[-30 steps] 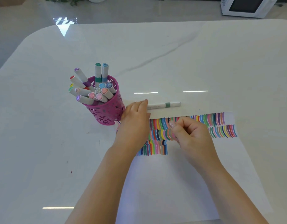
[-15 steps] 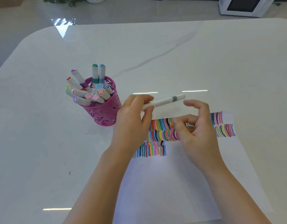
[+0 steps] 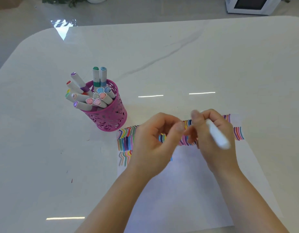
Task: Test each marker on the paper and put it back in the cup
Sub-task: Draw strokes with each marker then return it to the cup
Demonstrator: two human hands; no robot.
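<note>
The fingers [image 3: 212, 115] of the right hand [image 3: 214, 140] were curled round the white plastic marker [image 3: 218, 136], which had been passed over from the left hand [image 3: 153, 138]. It was held over the white sheet of paper [image 3: 179, 190], right of the middle. The left fingers were bent, but a cap could not be made out. The pink metal cup [image 3: 110, 118] was left at the middle left. A test line was likely next.

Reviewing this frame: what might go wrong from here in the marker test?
1. Neither the left hand nor the right hand presses down the white paper sheet, so a stroke might drag it.
2. The pink perforated metal cup is crowded with leaning markers; pushing the blurred white marker back in could jostle them or tip the cup.
</note>
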